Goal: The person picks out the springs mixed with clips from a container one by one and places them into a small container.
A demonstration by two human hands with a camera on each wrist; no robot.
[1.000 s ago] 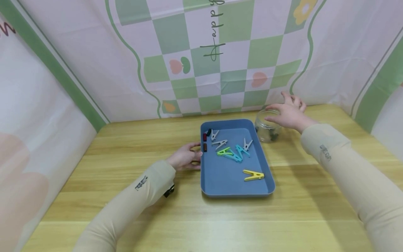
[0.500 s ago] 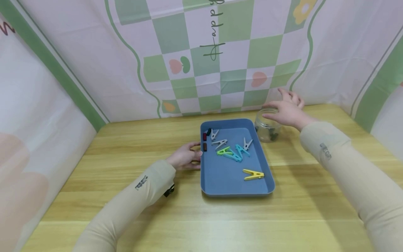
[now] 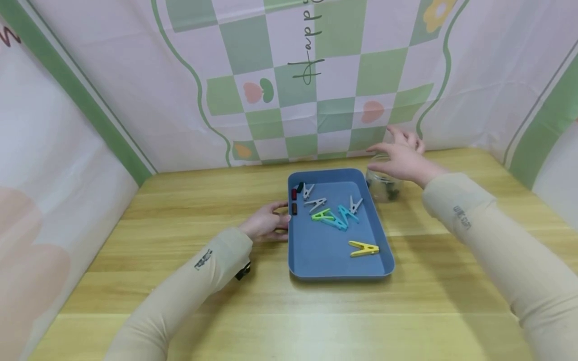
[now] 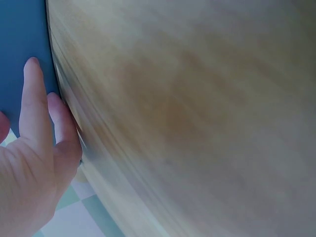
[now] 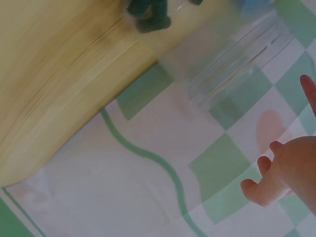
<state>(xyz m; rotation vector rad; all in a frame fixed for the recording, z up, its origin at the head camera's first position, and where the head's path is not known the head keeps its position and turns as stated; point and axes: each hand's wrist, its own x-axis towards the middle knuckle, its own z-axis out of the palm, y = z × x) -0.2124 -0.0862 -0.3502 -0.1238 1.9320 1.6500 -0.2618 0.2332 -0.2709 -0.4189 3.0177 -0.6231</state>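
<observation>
A blue rectangular tray (image 3: 316, 255) lies on the table, holding several clothespins and a few small dark capsule-like pieces. My left hand (image 3: 266, 223) rests against its left side; in the left wrist view the extended fingers (image 4: 33, 94) touch the tray wall. Just beyond the tray's far right corner stands a clear open jar (image 3: 384, 193), with dark green pieces (image 5: 153, 17) at its bottom. Over the jar's mouth hovers my right hand (image 3: 402, 159), fingers spread and nothing visible in them. It partly covers the jar's rim in the head view.
In the tray, a yellow clothespin (image 3: 364, 248) lies near the front, blue ones (image 3: 347, 215) and a light green one (image 3: 322, 215) in the middle, grey ones (image 3: 316, 203) farther back. Dark red (image 3: 294, 194) and brown (image 3: 294, 208) pieces sit along the left wall. A patterned curtain (image 3: 334, 120) hangs behind.
My right hand has shifted a little to the left above the jar, fingers still spread. The left hand, tray and clothespins stay as they were.
</observation>
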